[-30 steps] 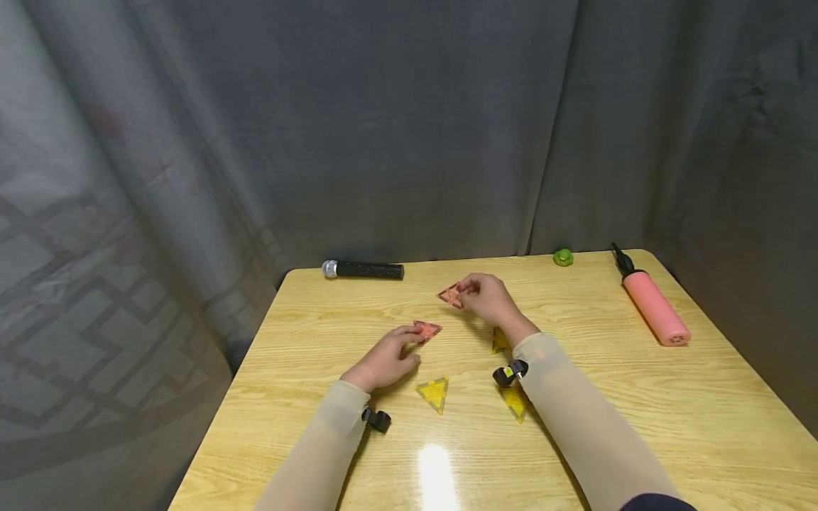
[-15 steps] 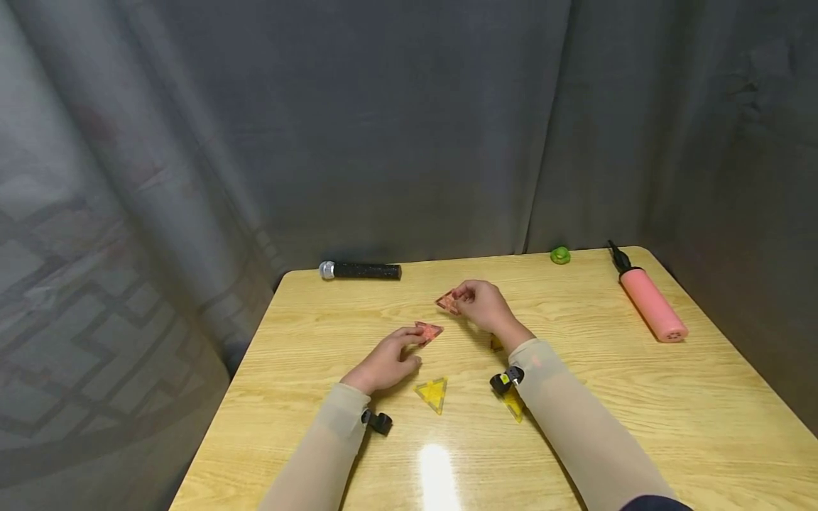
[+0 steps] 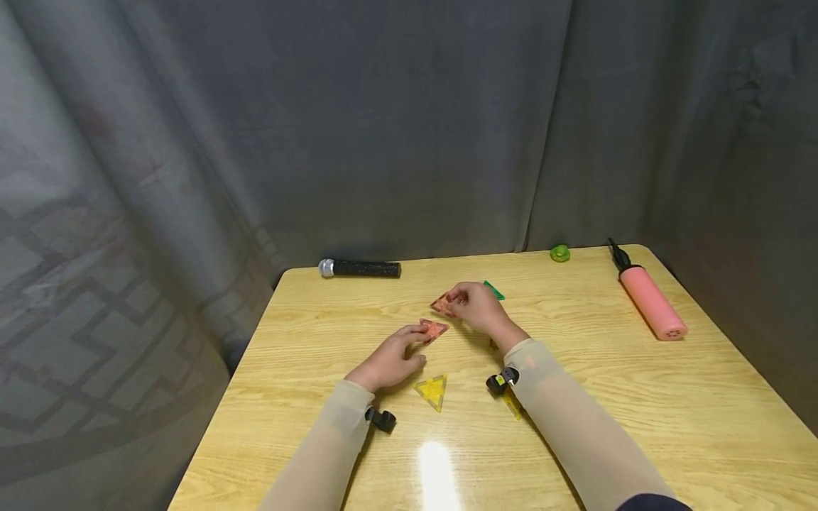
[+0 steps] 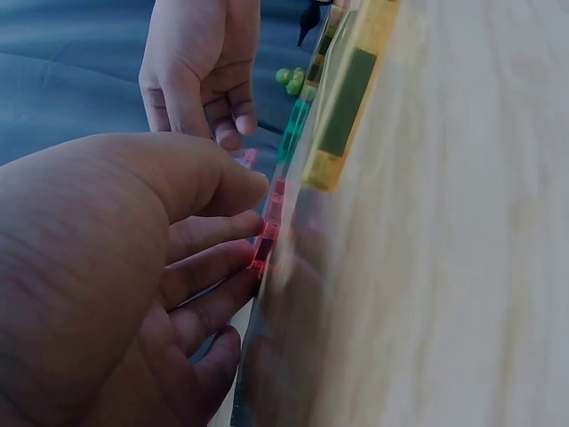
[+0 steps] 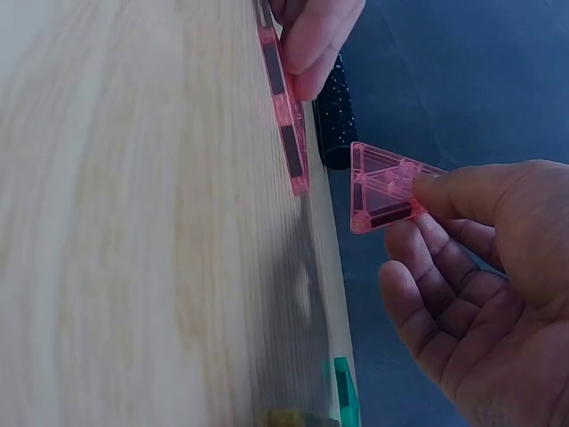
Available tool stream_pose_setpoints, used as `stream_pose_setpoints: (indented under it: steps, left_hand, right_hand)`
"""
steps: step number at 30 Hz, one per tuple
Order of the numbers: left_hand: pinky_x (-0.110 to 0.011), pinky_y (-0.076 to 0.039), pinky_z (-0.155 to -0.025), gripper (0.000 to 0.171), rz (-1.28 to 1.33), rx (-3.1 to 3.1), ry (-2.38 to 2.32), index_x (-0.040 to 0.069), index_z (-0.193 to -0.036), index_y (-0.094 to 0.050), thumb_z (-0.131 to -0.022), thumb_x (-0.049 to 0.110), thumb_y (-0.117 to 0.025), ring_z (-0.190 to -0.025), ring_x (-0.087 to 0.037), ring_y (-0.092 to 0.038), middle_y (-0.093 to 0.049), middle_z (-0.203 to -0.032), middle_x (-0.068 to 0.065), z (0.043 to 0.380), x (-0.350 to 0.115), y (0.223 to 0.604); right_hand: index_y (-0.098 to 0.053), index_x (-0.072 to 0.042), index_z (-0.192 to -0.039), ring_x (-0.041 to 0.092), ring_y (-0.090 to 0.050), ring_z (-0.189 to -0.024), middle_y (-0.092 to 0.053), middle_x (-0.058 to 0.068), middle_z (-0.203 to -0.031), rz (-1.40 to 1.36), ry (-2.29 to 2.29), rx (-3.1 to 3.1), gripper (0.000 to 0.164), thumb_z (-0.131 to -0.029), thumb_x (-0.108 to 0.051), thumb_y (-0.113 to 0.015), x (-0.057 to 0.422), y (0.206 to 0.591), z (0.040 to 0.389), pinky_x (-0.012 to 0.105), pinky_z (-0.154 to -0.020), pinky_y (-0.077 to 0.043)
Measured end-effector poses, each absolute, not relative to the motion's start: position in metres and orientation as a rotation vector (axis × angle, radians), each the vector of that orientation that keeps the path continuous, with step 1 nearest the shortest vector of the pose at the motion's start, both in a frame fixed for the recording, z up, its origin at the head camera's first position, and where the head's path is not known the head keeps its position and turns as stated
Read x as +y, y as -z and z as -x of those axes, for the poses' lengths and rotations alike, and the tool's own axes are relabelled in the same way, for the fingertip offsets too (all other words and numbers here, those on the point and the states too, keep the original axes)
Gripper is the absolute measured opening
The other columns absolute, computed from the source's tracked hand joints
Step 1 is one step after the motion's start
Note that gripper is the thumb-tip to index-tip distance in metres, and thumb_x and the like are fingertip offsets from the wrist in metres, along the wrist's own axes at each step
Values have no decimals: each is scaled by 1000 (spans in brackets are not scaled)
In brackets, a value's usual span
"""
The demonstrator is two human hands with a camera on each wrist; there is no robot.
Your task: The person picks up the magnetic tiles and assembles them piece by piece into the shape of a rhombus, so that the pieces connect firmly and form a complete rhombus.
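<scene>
Between thumb and fingers, my right hand [image 3: 481, 306] pinches a pink triangular magnetic tile [image 5: 382, 191], raised off the table in the right wrist view. A second pink triangular tile [image 3: 436, 330] lies on the table, and the fingertips of my left hand [image 3: 388, 358] rest on it with the fingers loosely extended. The two pink tiles are close together but apart. Near my left hand lies a yellow triangular tile [image 3: 432, 392]. Another yellow tile [image 3: 513, 405] is partly hidden under my right forearm. Behind my right hand a green tile [image 3: 494, 290] shows in part.
At the back left of the wooden table [image 3: 307, 341] lies a black microphone [image 3: 366, 269]. A small green object [image 3: 559, 253] sits at the back edge. To the right is a pink hand pump [image 3: 653, 301] with a black nozzle. Grey curtains [image 3: 409, 128] hang behind the table.
My right hand has brought its pink tile down and left, closer to the other pink tile. That tile has shifted slightly right with my left fingers. The green tile has come into sight.
</scene>
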State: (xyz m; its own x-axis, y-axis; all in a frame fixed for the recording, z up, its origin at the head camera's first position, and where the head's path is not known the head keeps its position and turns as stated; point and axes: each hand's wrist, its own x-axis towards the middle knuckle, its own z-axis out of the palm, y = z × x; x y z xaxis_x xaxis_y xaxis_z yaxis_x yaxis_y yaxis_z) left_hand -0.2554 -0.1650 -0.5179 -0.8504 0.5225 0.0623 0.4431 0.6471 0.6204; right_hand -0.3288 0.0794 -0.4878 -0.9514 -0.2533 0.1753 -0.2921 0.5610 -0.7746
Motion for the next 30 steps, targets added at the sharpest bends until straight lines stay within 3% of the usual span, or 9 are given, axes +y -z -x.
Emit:
stream_pose_setpoints:
  steps: [30]
  left_hand:
    - [-43, -30, -123, 53, -787, 2735, -923, 6, -153, -54, -103, 19, -66, -151, -25, -37, -40, -165, -4, 252, -157, 513]
  right_hand:
    - [-76, -10, -101, 20, -60, -80, -67, 4, -90, -531, -1381, -2791, 9, -95, -5, -72, 72, 498, 328, 35, -70, -53]
